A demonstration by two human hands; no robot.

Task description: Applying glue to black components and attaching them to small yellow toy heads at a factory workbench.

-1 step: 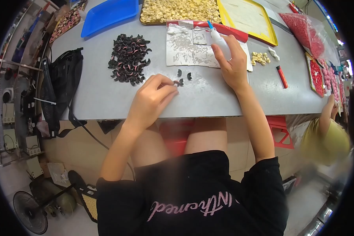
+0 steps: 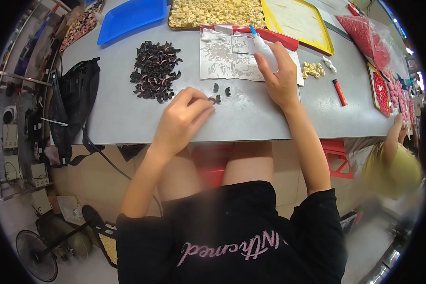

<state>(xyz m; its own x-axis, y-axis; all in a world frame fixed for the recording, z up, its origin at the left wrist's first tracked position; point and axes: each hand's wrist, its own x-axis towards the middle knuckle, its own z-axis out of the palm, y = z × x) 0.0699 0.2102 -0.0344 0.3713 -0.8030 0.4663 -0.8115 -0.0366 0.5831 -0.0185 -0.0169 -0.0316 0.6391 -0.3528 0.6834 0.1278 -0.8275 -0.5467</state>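
Note:
My right hand point(image 2: 282, 78) is wrapped round a white squeeze bottle point(image 2: 266, 53) with a blue nozzle pointing up and away. The bottle is over a white sheet point(image 2: 217, 66) smeared with glue-like residue. My left hand point(image 2: 182, 116) rests near the table's front, fingers bent and fingertips pinched at a small dark curved piece point(image 2: 212, 100) with a pinkish face. Beside it lie a few loose black curved pieces point(image 2: 228, 91). Farther left is a heap of the same black pieces point(image 2: 155, 71), some showing pink edges.
At the back stand a blue tray point(image 2: 132, 19), a tray of cream-coloured pieces point(image 2: 215, 14) and a yellow-rimmed tray point(image 2: 300, 23). To the right are a small cream pile point(image 2: 314, 70), a red marker-like stick point(image 2: 339, 92) and a bag of red pieces point(image 2: 364, 40). A black bag point(image 2: 78, 99) lies left.
The fingers of my left hand have shifted very slightly upward at the small piece. My right hand and the bottle have not moved.

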